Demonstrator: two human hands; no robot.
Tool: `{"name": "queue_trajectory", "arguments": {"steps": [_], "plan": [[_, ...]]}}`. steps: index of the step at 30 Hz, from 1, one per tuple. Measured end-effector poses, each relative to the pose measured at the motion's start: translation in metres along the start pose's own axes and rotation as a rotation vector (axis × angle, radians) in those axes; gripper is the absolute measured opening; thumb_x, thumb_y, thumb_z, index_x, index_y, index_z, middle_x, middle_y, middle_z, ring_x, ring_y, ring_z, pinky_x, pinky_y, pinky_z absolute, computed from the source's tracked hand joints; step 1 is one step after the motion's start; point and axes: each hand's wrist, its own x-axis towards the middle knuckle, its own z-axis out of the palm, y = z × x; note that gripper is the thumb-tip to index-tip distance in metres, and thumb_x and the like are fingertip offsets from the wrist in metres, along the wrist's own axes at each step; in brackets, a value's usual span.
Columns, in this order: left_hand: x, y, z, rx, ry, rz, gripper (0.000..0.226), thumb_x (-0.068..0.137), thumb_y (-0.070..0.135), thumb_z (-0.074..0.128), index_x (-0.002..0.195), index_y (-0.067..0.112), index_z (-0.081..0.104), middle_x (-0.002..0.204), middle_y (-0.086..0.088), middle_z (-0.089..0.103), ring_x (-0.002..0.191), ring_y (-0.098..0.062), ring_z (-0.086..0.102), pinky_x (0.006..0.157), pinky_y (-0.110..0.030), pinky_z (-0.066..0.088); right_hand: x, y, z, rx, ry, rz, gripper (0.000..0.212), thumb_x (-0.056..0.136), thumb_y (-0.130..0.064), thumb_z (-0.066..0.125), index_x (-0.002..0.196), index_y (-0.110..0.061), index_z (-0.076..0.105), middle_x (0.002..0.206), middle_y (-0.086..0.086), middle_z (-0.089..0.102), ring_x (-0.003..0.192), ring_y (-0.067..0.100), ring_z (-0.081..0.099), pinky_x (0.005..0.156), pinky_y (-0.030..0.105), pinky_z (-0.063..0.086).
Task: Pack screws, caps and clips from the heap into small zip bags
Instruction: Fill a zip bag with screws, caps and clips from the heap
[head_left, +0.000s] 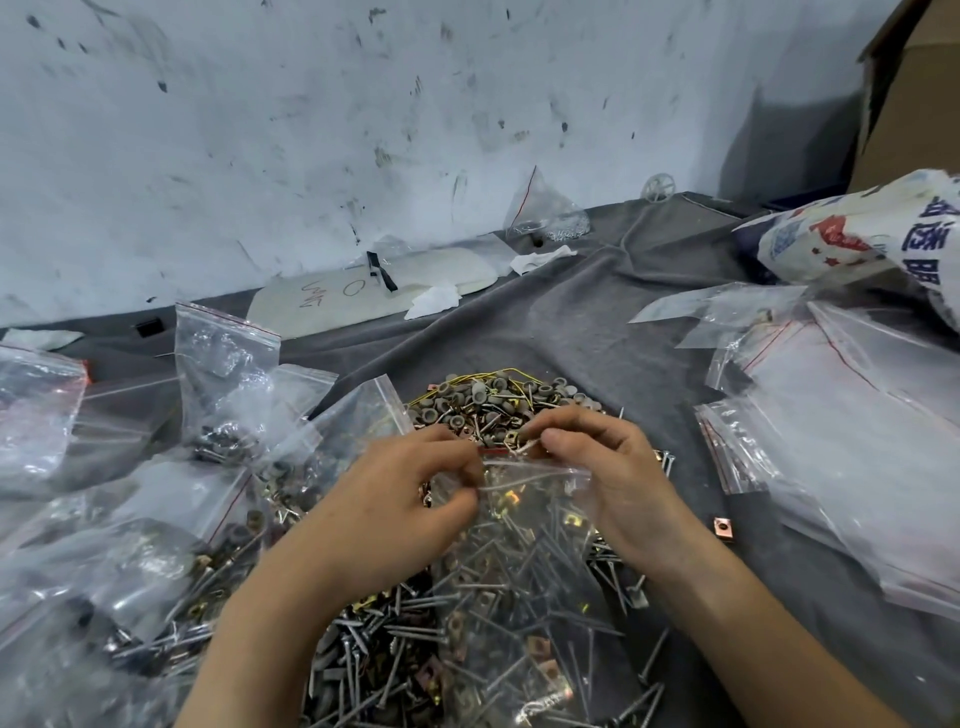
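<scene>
Head view looks down on a small zip bag (524, 525) held by its mouth between both hands, over the heap (405, 639) of screws, caps and clips.

From where I stand, the trouble could start on the left. The filled bags (156, 545) crowd right against the heap, and a forearm swinging out might tip one or mix it with the loose parts. In the middle, the thin film looks slippery. If either pinch slackens while the red strip is worked, the bag could sag and spill, and sharp screw points may pierce the plastic. To the right, a stray copper clip (721, 524) lies on the grey cloth (597, 322) covering the surface, apart from the heap, and could be missed.

The left hand (410, 499) has its fingers curled and pinches the bag's top edge on the left. The right hand (618, 478) pinches the top edge on the right in the same way. The bag lies between and just below the fingertips, resting on the heap. I cannot tell whether the screws seen through it are inside or underneath. The empty bags (857, 441) lie well off to the right.
</scene>
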Motion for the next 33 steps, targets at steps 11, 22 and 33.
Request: {"name": "queue_trajectory", "arguments": {"steps": [11,22,33], "plan": [[-0.003,0.004,-0.005,-0.023,0.046,-0.005,0.015,0.076,0.031,0.05,0.077,0.025,0.063,0.093,0.01,0.063,0.093,-0.004,0.057,0.087,-0.026,0.041,0.002,0.001,0.0,0.076,-0.001,0.039,0.029,0.082,-0.029,0.051,0.08,-0.015,0.076,0.084,0.002,0.07,0.084,0.012,0.065,0.076,0.029,0.05],[-0.004,-0.008,-0.016,0.031,0.305,0.0,0.014,0.089,0.019,0.063,0.076,0.025,0.064,0.089,0.01,0.065,0.089,-0.001,0.058,0.075,-0.01,0.04,0.006,0.017,-0.012,-1.42,0.158,0.24,0.019,0.084,-0.045,0.067,0.092,-0.028,0.064,0.094,-0.004,0.067,0.102,0.02,0.053,0.092,0.036,0.044],[-0.006,-0.011,-0.018,0.013,0.312,0.002,0.017,0.086,0.014,0.061,0.076,0.027,0.063,0.088,0.014,0.065,0.089,0.004,0.058,0.073,-0.003,0.037,0.005,0.013,-0.012,-1.25,0.064,0.152,0.023,0.082,-0.03,0.073,0.068,-0.035,0.055,0.076,-0.014,0.061,0.074,0.004,0.057,0.062,0.011,0.036]]}}
